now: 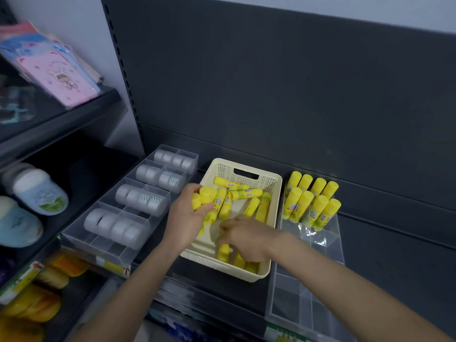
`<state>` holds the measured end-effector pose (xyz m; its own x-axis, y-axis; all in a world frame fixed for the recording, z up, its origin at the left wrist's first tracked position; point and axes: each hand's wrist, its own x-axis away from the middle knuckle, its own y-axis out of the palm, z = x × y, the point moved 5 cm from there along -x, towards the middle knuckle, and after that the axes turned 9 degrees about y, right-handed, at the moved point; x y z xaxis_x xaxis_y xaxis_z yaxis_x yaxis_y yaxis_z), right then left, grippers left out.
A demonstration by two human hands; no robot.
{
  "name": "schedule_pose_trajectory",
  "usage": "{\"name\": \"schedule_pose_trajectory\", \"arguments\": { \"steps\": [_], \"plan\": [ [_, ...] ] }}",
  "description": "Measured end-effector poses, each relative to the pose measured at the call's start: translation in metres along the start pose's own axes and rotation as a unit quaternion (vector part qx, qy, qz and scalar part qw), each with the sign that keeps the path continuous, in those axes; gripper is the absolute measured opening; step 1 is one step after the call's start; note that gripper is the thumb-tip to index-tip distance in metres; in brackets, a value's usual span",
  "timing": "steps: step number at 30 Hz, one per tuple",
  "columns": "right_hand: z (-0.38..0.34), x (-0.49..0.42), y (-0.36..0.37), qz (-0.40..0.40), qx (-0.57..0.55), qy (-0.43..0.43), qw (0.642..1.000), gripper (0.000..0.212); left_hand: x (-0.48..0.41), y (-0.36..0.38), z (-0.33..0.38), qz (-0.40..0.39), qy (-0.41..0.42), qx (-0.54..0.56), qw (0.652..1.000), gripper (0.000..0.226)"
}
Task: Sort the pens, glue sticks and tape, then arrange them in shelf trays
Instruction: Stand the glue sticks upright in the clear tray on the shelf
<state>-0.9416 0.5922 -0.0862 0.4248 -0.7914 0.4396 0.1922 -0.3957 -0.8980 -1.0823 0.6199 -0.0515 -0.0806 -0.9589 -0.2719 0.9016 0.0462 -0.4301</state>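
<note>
A cream plastic basket [246,166] stands on the dark shelf with several loose yellow glue sticks [246,193] lying in it. My left hand [183,218] grips a bunch of glue sticks [206,196] over the basket's left side. My right hand [243,239] reaches down into the basket's front part, its fingers curled among glue sticks [223,253] there; it is blurred. Left of the basket, a clear divided tray [103,245] holds rows of tape rolls [118,225]. On the right, a clear tray [330,238] carries several upright glue sticks [311,201] at its far end.
A dark back panel rises behind the shelf. The left bay holds pale bottles [39,193] and pink packets [56,75] on an upper shelf. Yellow and orange packs [37,299] lie on the shelf below. The right tray's near compartments [291,302] hold nothing.
</note>
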Motion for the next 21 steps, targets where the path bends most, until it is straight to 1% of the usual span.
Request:
{"name": "schedule_pose_trajectory", "arguments": {
  "steps": [3, 5, 12, 16, 17, 19, 21],
  "plan": [
    [-0.006, -0.002, -0.003, -0.031, 0.076, 0.006, 0.997, 0.062, 0.003, -0.003, 0.002, 0.035, 0.000, 0.009, 0.999, 0.028],
    [-0.008, -0.004, -0.005, -0.023, 0.084, 0.011, 0.996, 0.060, 0.003, -0.004, 0.001, 0.050, 0.002, 0.015, 0.999, 0.027],
    [-0.019, -0.007, -0.012, 0.081, 0.085, -0.016, 0.993, 0.053, 0.002, -0.004, 0.001, 0.056, 0.019, 0.014, 0.998, 0.027],
    [-0.027, -0.009, -0.011, 0.127, 0.097, -0.055, 0.986, 0.031, 0.002, -0.005, 0.001, 0.056, 0.022, 0.020, 0.998, 0.027],
    [-0.028, -0.008, -0.010, 0.138, 0.096, -0.062, 0.984, 0.027, 0.002, -0.005, 0.002, 0.056, 0.023, 0.022, 0.998, 0.027],
    [-0.025, -0.007, -0.011, 0.154, 0.070, -0.062, 0.984, 0.024, 0.003, -0.005, 0.002, 0.059, 0.024, 0.027, 0.998, 0.026],
    [-0.016, -0.005, -0.018, 0.168, -0.010, -0.038, 0.985, 0.027, 0.003, -0.005, 0.003, 0.062, 0.022, 0.034, 0.997, 0.026]
  ]
}}
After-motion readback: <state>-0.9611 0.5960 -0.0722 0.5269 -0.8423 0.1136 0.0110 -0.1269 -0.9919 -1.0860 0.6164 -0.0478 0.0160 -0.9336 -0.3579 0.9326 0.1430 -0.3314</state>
